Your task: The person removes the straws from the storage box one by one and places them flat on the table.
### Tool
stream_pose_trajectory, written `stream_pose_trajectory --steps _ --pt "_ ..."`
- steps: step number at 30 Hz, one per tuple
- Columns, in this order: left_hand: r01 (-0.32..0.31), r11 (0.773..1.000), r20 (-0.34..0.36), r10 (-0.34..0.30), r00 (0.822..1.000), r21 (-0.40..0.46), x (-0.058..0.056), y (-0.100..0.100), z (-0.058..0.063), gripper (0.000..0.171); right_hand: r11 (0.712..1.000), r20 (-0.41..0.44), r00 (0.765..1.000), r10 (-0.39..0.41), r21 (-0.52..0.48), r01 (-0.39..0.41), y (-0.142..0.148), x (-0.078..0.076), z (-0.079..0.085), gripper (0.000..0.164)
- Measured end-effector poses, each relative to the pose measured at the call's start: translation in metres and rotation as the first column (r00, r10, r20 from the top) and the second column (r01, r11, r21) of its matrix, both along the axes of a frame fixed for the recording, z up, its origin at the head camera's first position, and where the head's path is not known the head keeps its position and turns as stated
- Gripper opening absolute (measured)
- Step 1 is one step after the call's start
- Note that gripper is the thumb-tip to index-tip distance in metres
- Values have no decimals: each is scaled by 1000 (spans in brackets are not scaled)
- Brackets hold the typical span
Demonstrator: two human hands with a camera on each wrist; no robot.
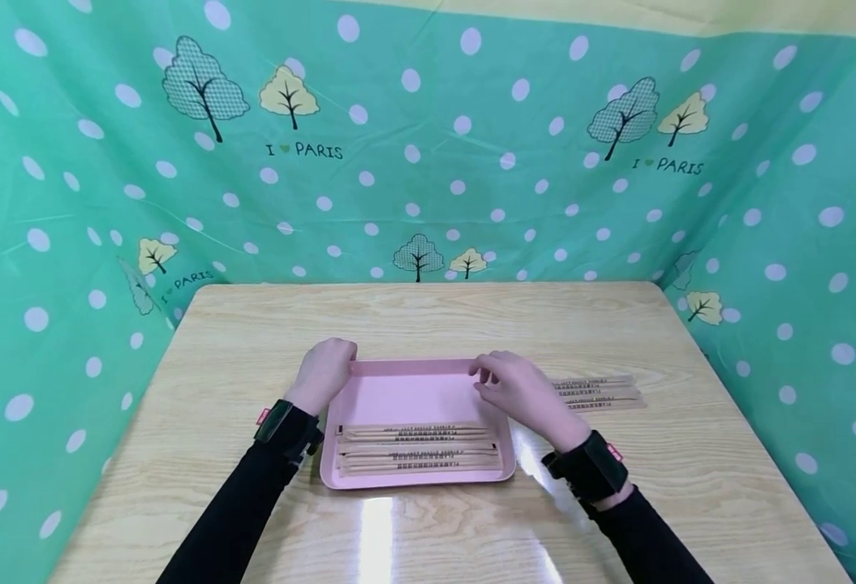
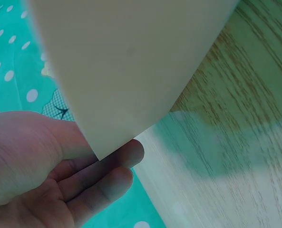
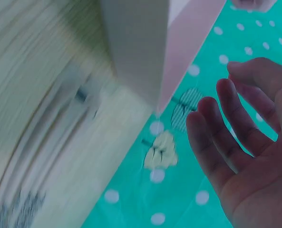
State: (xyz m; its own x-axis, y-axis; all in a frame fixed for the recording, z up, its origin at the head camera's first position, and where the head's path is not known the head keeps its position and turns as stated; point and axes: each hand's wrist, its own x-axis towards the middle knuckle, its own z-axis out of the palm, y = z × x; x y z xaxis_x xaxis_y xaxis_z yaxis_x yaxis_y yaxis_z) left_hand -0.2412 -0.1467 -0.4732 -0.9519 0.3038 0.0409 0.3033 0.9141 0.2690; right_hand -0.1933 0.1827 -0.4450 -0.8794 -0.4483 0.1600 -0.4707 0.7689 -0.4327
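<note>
Gripping the pink tray (image 1: pixel 409 397) at its far left corner with the left hand (image 1: pixel 323 373), curling round the rim and under the edge. Holding the right hand (image 1: pixel 518 393) empty near the far right corner, loosely bent and parted, making no visible contact with the rim in the right wrist view. Carrying the wrapped sticks (image 1: pixel 428 458) side by side in the near half of the tray, on the desk (image 1: pixel 471 316). Leaving the loose sticks (image 1: pixel 599 389) to the right of the tray, partly screened by the right hand. Not showing clearly any gap between tray and desk.

Risking a twist or tilt of the tray, owing to support at one corner only. Risking a slide of the wrapped sticks against or over the low near wall, in case of raising the far edge. Risking a slip at the smooth, rounded corner, owing to a shallow hold. Risking a scatter of the loose sticks, in case of brushing by the right hand or wrist.

Counting two hands, one tray, one desk and two wrist straps (image 1: pixel 285 430). Counting at least four wrapped sticks inside and at least three loose sticks outside; overlapping too closely for exact totals.
</note>
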Motion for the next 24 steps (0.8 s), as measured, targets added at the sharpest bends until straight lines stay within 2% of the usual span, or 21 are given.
stream_pose_trajectory --steps 3,8,16,24 --pt "-1 1000 4 1 1000 2 0 0 0 19 1000 11 1000 29 11 -29 -15 -1 -3 17" --pt "0 1000 -1 0 1000 14 1 -1 0 17 997 -18 997 73 14 -73 -34 -4 -6 16" --pt "-7 1000 4 7 1000 19 3 -1 0 17 993 -29 994 108 40 -107 -50 -9 -2 17" --pt "-7 999 -7 7 1000 32 3 -1 2 19 988 44 994 103 106 -108 -63 -14 -6 14"
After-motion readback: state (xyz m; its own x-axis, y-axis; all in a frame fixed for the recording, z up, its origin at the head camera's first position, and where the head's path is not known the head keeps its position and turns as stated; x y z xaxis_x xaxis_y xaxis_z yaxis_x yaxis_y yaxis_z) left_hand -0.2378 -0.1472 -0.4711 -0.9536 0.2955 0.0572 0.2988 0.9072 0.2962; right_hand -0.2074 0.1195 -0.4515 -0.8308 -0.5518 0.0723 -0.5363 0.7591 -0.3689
